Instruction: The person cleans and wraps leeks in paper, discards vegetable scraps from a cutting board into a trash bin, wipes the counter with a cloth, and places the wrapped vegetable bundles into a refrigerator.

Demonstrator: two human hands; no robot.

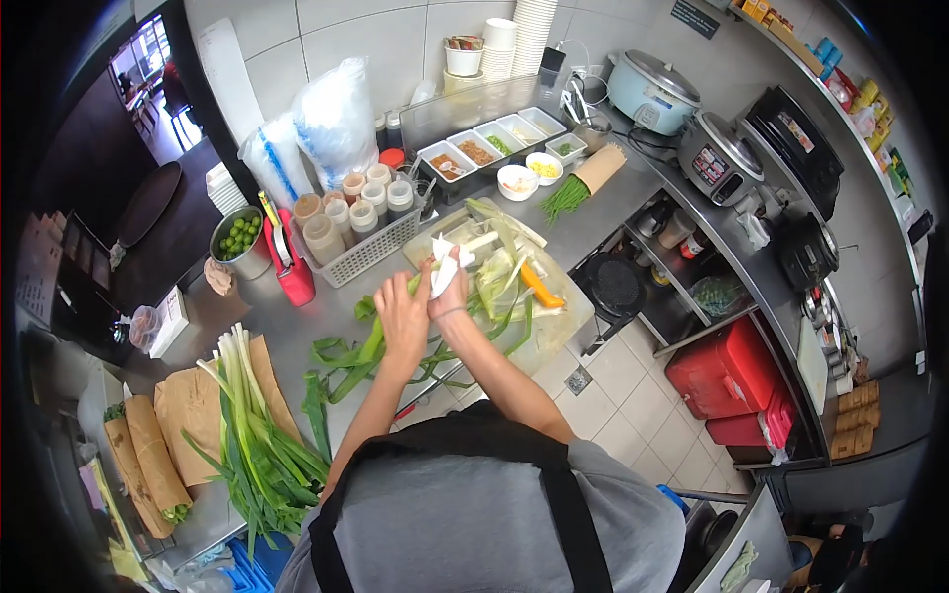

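Observation:
My right hand (450, 295) is closed on a crumpled white paper towel (447, 265), pressed against a leek (482, 242) whose pale end sticks out beyond it. Close beside it, my left hand (399, 308) has its fingers bent over the leek's stalk; the palm side is hidden. Below them spread the long green leaves (341, 358). On the pale cutting board (552, 341) lie stripped leek leaves (499, 282) and a knife with an orange handle (539, 287), its blade mostly covered by the leaves.
A bunch of leeks (242, 425) lies on brown paper at left. A bottle basket (361, 252), a bowl of limes (237, 237) and a red holder (287, 262) stand along the back. Ingredient tubs (474, 148), white bowls (517, 182) and wrapped chives (566, 198) sit beyond the board.

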